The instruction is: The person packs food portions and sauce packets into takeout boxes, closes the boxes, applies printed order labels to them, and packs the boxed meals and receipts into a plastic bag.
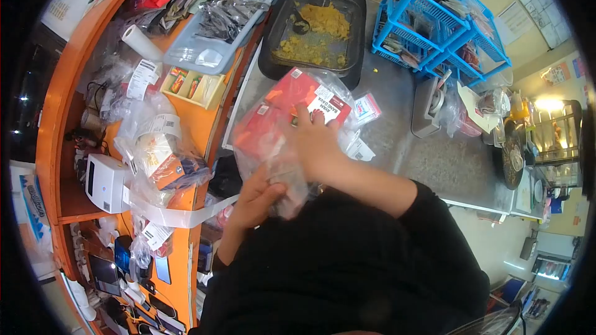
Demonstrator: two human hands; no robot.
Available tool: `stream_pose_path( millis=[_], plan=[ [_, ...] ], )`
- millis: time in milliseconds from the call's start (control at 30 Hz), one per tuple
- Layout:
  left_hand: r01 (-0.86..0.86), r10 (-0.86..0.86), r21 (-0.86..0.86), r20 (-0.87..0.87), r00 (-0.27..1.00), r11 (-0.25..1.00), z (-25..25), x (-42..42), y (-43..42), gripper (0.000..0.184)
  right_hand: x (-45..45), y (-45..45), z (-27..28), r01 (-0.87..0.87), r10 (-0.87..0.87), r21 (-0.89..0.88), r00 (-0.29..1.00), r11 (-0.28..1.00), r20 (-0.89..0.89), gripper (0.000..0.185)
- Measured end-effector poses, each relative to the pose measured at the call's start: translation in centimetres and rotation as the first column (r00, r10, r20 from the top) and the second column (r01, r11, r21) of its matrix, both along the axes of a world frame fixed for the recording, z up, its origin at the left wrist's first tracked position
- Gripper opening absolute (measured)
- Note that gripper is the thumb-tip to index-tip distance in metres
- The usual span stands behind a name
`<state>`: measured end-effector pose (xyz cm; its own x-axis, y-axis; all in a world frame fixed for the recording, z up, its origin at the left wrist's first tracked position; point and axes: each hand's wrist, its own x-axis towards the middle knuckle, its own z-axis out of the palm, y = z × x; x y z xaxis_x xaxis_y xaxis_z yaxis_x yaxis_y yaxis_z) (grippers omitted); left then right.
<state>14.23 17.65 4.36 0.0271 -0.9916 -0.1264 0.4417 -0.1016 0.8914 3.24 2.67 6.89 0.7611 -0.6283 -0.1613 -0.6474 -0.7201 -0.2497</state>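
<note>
Two red food boxes (254, 135) with white labels lie in a clear plastic bag (289, 177) in front of me, at the near edge of the metal counter. My left hand (254, 201) is closed on the bag's gathered lower end, with the thumb on top. Over the boxes, my right hand (316, 146) rests with its fingers stretched out and apart. Just right of the boxes are a small white packet with red and blue print (366, 110) and a white paper slip (360, 149).
Behind the bag stands a black pan (270, 56) with yellow food and a ladle. Blue stacked baskets (425, 34) hold packets at the back right. On the left orange shelf are a blue-grey tray (180, 56), a white label printer (107, 181) and bagged goods.
</note>
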Motion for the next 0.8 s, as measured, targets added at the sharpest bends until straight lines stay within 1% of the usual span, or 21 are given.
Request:
stream_pose_path(
  millis=[33, 67, 133, 167, 233, 267, 300, 367, 433, 467, 500, 567, 600, 667, 700, 800],
  plan=[
    [0.069, -0.071, -0.052, -0.036, 0.997, 0.996, 0.0, -0.3, -0.5, 0.052, 1.0, 0.0, -1.6, 0.016, -0.016, -0.004, 1.0, 1.0, -0.007, 0.079],
    [0.005, -0.006, -0.089, -0.007, 1.0, 0.996, 0.1, -0.8, -1.0, 0.051, 1.8, 0.1, -2.9, 0.033, -0.033, -0.011, 0.999, 0.999, -0.011, 0.078],
    [-0.115, 0.124, -0.166, 0.043, 0.991, 0.979, 0.6, -1.5, -1.8, 0.05, 3.0, 1.0, -4.3, 0.03, -0.03, -0.151, 1.0, 0.988, 0.005, 0.073],
    [-0.133, 0.131, -0.166, -0.022, 0.991, 0.977, -0.5, -0.9, -1.8, 0.052, 3.2, 1.4, -5.1, 0.032, -0.031, -0.219, 0.999, 0.975, 0.011, 0.07],
    [-0.228, 0.217, -0.169, -0.081, 0.973, 0.959, 0.7, -0.9, -2.5, 0.055, 3.2, 1.5, -7.4, 0.023, -0.008, -0.191, 0.997, 0.981, 0.08, 0.066],
    [-0.275, 0.259, -0.17, -0.11, 0.96, 0.946, 1.4, -1.1, -2.9, 0.056, 2.9, 1.2, -8.0, 0.003, 0.024, -0.219, 0.993, 0.976, 0.119, 0.065],
    [-0.373, 0.352, -0.201, -0.133, 0.927, 0.906, 1.8, -1.9, -3.6, 0.058, 2.6, 1.0, -8.0, -0.017, 0.057, -0.249, 0.986, 0.968, 0.156, 0.063],
    [-0.392, 0.363, -0.195, -0.17, 0.916, 0.899, 1.3, -1.5, -3.5, 0.058, 0.4, 0.3, -4.9, -0.076, 0.171, -0.38, 0.96, 0.922, 0.221, 0.061],
    [-0.43, 0.388, -0.168, -0.23, 0.892, 0.887, 1.2, -0.8, -3.2, 0.058, -1.4, -1.6, -2.6, 0.083, -0.026, -0.264, 0.976, 0.961, 0.216, 0.064],
    [-0.459, 0.409, -0.151, -0.273, 0.871, 0.876, 1.3, -0.3, -3.2, 0.058, -3.3, -3.6, -3.7, 0.204, -0.106, -0.293, 0.943, 0.934, 0.316, 0.061],
    [-0.489, 0.43, -0.134, -0.317, 0.845, 0.862, 1.4, -0.1, -3.4, 0.058, -5.2, -4.9, -3.3, 0.29, -0.225, -0.169, 0.919, 0.942, 0.323, 0.084],
    [-0.478, 0.416, -0.169, -0.303, 0.857, 0.862, 2.1, -0.2, -3.7, 0.059, -8.1, -8.0, -6.1, 0.439, -0.44, 0.029, 0.897, 0.898, 0.039, 0.106],
    [-0.468, 0.406, -0.185, -0.292, 0.866, 0.864, 2.3, -0.3, -3.9, 0.059, -8.2, -8.9, -8.0, 0.421, -0.442, 0.179, 0.891, 0.889, 0.103, 0.108],
    [-0.412, 0.39, -0.164, -0.15, 0.908, 0.896, 2.1, -0.7, -4.4, 0.065, -8.6, -10.0, -11.3, 0.338, -0.477, 0.464, 0.851, 0.819, 0.222, 0.113],
    [-0.39, 0.377, -0.17, -0.106, 0.92, 0.905, 2.2, -1.0, -4.7, 0.067, -7.7, -9.9, -12.1, 0.419, -0.491, 0.326, 0.851, 0.848, 0.184, 0.092],
    [-0.347, 0.353, -0.222, -0.014, 0.936, 0.911, 3.4, -1.0, -5.3, 0.067, -7.4, -11.8, -12.8, 0.465, -0.479, 0.165, 0.876, 0.87, 0.052, 0.073]
  ],
)
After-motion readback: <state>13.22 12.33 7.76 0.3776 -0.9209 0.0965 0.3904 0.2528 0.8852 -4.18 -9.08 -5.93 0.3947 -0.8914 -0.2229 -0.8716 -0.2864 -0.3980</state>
